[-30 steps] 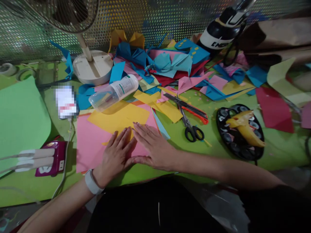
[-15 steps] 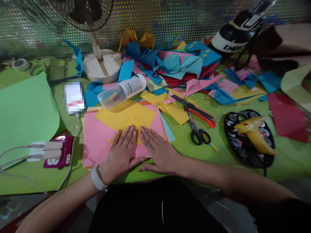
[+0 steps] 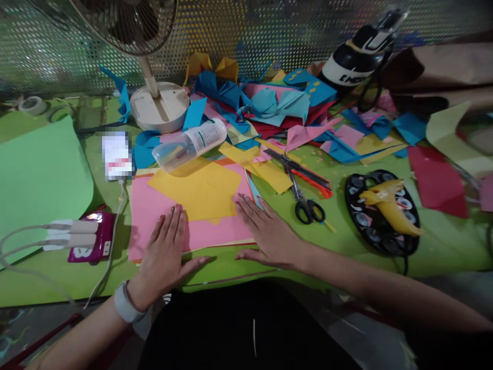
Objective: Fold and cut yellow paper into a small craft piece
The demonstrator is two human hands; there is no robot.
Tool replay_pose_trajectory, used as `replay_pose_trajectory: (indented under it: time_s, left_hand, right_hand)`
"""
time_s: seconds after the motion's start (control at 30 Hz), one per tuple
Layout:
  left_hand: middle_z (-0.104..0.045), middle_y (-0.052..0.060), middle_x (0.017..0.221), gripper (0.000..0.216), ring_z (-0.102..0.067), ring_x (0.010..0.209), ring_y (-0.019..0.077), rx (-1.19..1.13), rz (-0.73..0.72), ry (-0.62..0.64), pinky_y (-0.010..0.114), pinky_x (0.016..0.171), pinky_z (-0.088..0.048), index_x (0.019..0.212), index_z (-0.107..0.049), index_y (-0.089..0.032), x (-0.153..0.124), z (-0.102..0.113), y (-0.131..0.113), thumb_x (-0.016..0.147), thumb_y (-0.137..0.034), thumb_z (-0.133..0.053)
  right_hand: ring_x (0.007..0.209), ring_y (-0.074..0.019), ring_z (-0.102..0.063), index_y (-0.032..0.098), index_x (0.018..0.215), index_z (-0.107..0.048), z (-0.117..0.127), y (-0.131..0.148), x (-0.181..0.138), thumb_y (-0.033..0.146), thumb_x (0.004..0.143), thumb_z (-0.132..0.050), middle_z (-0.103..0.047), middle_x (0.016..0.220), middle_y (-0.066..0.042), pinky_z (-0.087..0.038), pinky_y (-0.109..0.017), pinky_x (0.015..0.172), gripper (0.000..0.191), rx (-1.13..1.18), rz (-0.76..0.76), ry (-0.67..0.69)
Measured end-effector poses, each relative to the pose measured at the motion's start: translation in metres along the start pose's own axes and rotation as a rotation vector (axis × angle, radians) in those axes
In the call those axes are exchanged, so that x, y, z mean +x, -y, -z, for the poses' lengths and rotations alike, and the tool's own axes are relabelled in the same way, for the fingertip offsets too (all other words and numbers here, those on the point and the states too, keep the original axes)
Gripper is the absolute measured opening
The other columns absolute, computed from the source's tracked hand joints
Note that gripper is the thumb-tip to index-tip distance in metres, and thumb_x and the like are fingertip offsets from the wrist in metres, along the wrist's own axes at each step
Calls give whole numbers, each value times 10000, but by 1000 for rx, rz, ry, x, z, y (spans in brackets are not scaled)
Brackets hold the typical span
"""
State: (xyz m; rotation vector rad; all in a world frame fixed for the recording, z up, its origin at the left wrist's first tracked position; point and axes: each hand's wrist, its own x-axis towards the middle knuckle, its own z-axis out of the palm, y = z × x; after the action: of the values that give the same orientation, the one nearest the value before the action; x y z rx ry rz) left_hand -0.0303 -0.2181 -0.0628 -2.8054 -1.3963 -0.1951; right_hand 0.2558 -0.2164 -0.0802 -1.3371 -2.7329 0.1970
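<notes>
A folded yellow paper [image 3: 196, 187] lies over a stack of pink paper [image 3: 146, 205] at the front of the table. My left hand [image 3: 167, 252] rests flat with fingers stretched out on the pink sheet, just left of the yellow piece. On the other side my right hand [image 3: 265, 231] lies flat across the stack's right edge, its fingertips close to the yellow paper's right corner. Neither hand holds anything. A clear plastic bottle [image 3: 188, 144] with a white label lies on its side at the back edge of the yellow paper.
Scissors [image 3: 304, 205] and an orange cutter knife [image 3: 311, 180] lie right of the stack. Further right is a black palette [image 3: 381, 241] with a yellow glue gun-like object on it. Folded paper scraps [image 3: 277, 103], a fan [image 3: 159, 108], a phone [image 3: 116, 154] and a purple power socket [image 3: 102, 236] surround the stack.
My hands have slid apart, the left one leftward and the right one rightward, uncovering the front of the yellow paper. The whole view has shifted slightly.
</notes>
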Motion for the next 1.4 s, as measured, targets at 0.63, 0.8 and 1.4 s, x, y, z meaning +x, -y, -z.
replay_pose_trajectory:
  time_s: [0.63, 0.8, 1.4]
  left_hand:
    - [-282, 255, 1541, 1040, -244, 1445, 355, 59, 0, -22, 545, 1171, -167, 1533, -5, -27, -5, -1, 2, 858, -722, -384]
    - [-301, 236, 1539, 1066, -282, 1432, 355, 55, 71, -11, 581, 1170, -158, 1543, 20, -82, -11, 6, 3, 830, -751, -406]
    - [-638, 115, 1235, 236, -614, 1087, 254, 37, -118, -149, 417, 926, -504, 1141, -633, -181, 29, 31, 13, 928, -219, -540]
  right_hand:
    - [1474, -288, -170, 33, 1500, -256, 4, 37, 45, 749, 871, -320, -229, 1562, -212, -150, -534, 1193, 955, 81, 174, 16]
    - [1467, -314, -182, 11, 1512, -190, 7, 16, 11, 718, 887, -341, -270, 1544, -233, -174, -571, 1168, 955, 22, 116, -18]
    - [1003, -237, -625, 107, 1078, -666, 34, -6, 36, 68, 942, -415, -686, 1109, -135, -516, -380, 844, 289, -146, 296, -334]
